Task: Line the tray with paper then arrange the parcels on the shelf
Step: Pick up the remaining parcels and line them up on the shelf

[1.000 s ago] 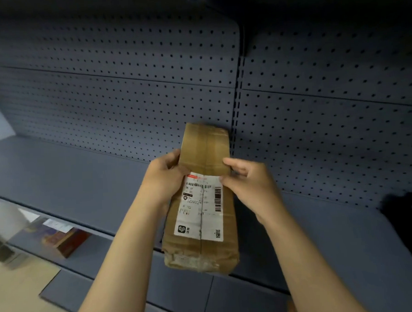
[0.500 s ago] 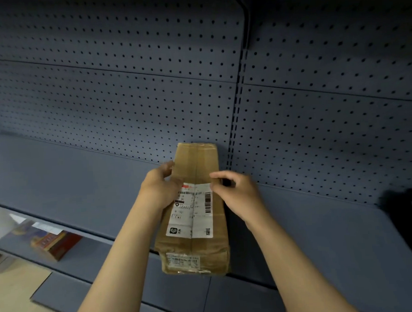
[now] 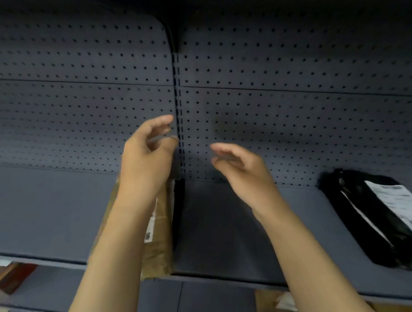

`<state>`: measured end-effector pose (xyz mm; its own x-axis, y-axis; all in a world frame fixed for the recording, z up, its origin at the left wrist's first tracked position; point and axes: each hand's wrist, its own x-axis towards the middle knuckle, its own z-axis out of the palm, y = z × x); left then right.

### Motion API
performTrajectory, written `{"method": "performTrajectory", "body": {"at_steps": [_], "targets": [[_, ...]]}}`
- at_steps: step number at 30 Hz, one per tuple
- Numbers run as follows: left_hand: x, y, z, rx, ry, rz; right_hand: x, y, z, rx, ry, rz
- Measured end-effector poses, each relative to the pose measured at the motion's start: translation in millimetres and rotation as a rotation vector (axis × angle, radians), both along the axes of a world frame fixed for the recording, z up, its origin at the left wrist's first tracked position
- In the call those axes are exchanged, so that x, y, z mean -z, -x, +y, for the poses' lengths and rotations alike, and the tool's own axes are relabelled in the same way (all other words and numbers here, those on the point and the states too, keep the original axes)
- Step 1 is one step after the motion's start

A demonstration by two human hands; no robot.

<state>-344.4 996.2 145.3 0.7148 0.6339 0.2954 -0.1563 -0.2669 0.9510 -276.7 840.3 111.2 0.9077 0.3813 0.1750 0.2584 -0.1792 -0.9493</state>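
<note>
While both of our hands hang empty at mid-frame, the left hand (image 3: pixel 147 156) has its fingers loosely curled and the right hand (image 3: pixel 241 166) is spread wide, neither touching anything. Below the left forearm lies one brown cardboard parcel (image 3: pixel 160 234), flat on the grey shelf (image 3: pixel 48 211), long and narrow, taped, with a white label (mostly hidden by our arm). We count a second parcel, a black plastic bag (image 3: pixel 380 220) bearing a white label, at the right edge of the frame on the same shelf, well apart from the first. Behind stands the perforated back panel (image 3: pixel 291 68).
</note>
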Motion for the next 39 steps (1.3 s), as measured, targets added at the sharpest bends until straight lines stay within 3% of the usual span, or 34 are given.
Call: {"method": "performTrajectory", "body": {"at_steps": [5, 15, 21, 27, 32, 35, 39], "targets": [[-5, -27, -74, 0.122, 0.123, -0.067, -15, -13, -83, 0.123, -0.058, -0.030], [11, -78, -270, 0.304, 0.182, 0.101, -12, -43, -291, 0.319, -0.073, -0.037], [29, -100, -342, 0.306, 0.217, 0.154, -3, -65, -382, 0.385, -0.077, 0.002], [63, -117, -379, 0.329, 0.189, 0.274, 27, -79, -407, 0.398, 0.001, 0.098], [96, -126, -390, 0.368, 0.034, 0.390, 58, -83, -407, 0.386, 0.115, 0.212], [107, -124, -392, 0.353, -0.085, 0.408, 73, -82, -405, 0.351, 0.167, 0.235], [113, -124, -396, 0.367, -0.088, 0.399, 73, -81, -403, 0.357, 0.190, 0.221]]}}
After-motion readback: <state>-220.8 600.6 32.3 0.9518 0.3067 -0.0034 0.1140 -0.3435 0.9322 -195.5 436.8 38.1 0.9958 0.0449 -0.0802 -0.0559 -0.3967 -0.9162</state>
